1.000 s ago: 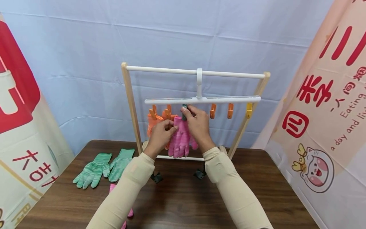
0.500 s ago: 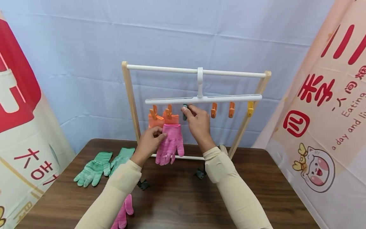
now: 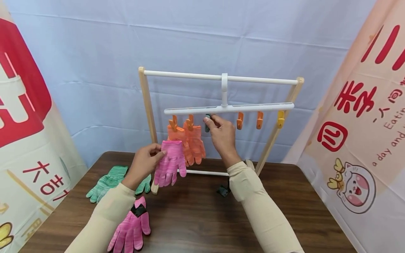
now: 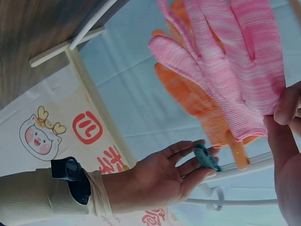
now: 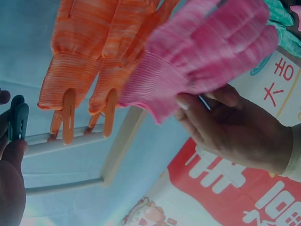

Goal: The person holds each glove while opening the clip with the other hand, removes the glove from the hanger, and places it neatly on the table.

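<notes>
My left hand (image 3: 145,163) pinches a pink knit glove (image 3: 171,161) by the side of its cuff; the glove hangs fingers down, in front and left of the hanger. My right hand (image 3: 223,135) pinches a dark green clothespin (image 3: 207,123) under the white hanger (image 3: 196,110). In the right wrist view that clothespin (image 5: 18,117) sits between thumb and fingers, apart from any glove. Two orange gloves (image 3: 194,144) hang from orange clothespins (image 3: 173,123) on the hanger's left half.
Two more orange clothespins (image 3: 259,120) and a yellow clothespin (image 3: 280,119) hang on the right half. The hanger hooks over a wood-and-white rack (image 3: 190,75). Another pink glove (image 3: 131,228) and green gloves (image 3: 109,181) lie on the brown table (image 3: 196,218), partly behind my left arm.
My left hand has drawn the pink glove left and down, away from the green clothespin. The right hand has stayed at that clothespin. The orange gloves now show more fully.
</notes>
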`<state>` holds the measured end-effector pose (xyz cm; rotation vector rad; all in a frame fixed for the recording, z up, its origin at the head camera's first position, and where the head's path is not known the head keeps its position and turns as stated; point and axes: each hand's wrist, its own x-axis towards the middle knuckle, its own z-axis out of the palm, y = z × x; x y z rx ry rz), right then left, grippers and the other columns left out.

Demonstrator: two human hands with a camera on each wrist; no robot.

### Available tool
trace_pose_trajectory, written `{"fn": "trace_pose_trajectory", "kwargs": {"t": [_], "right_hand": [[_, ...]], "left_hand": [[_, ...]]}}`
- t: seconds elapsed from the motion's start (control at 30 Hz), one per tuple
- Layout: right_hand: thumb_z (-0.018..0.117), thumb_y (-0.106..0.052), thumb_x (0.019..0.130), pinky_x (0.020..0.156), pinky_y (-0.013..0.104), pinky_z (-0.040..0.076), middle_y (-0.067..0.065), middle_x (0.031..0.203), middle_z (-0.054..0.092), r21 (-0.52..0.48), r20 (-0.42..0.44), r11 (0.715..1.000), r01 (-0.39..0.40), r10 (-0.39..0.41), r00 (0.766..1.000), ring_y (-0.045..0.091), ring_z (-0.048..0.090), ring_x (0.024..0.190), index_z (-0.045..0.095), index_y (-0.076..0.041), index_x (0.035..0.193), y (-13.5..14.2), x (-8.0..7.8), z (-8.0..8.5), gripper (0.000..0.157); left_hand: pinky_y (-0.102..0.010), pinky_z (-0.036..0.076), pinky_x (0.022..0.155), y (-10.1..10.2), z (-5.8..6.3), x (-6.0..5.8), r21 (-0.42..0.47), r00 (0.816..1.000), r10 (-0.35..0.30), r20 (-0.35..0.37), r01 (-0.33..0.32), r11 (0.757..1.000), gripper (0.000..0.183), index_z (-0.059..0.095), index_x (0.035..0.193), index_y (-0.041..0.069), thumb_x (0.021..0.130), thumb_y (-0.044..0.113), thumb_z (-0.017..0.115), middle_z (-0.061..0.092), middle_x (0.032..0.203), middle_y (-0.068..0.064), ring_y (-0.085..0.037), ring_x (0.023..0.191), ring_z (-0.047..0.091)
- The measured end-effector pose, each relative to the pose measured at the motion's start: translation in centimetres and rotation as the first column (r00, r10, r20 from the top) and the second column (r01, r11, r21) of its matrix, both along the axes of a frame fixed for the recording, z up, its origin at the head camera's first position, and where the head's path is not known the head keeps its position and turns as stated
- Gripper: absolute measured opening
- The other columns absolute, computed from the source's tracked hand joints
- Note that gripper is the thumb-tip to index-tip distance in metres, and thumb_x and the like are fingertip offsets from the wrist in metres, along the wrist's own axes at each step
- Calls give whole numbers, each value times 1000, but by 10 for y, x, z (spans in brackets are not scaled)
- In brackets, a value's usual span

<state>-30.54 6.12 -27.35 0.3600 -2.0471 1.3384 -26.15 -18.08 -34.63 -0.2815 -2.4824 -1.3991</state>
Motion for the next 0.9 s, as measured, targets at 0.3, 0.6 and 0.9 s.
{"fn": "trace_pose_trajectory", "kwargs": {"t": [0.3, 0.6, 0.9], "right_hand": [[67, -31, 84, 58, 28, 46, 1, 84, 69, -12, 18, 1000, -1, 2, 1000, 9, 60, 72, 72, -13, 100, 1, 1, -1, 25], [67, -31, 83, 60, 29, 48, 3, 88, 69, 1, 18, 1000, 6, -6, 1000, 11, 63, 76, 72, -14, 101, 2, 1, -1, 25], [66, -36, 83, 61, 29, 49, 1, 88, 69, 8, 43, 1000, 1, -1, 999, 9, 63, 78, 71, -16, 101, 1, 0, -1, 27]], "left_hand": [[-34, 46, 51, -32, -10, 14, -23, 999, 43, 7, -43, 999, 19, 61, 90, 16, 88, 34, 60, 58, 69, -6, -21, 55, 53], [-32, 46, 50, -58, -18, 25, -69, 991, 128, 27, -125, 990, 21, 62, 94, 14, 89, 34, 60, 57, 67, -6, -20, 53, 53], [-31, 50, 57, -83, -20, 34, -66, 984, 152, 91, -146, 987, 32, 61, 100, 12, 88, 42, 57, 60, 79, -8, -20, 67, 56]]}}
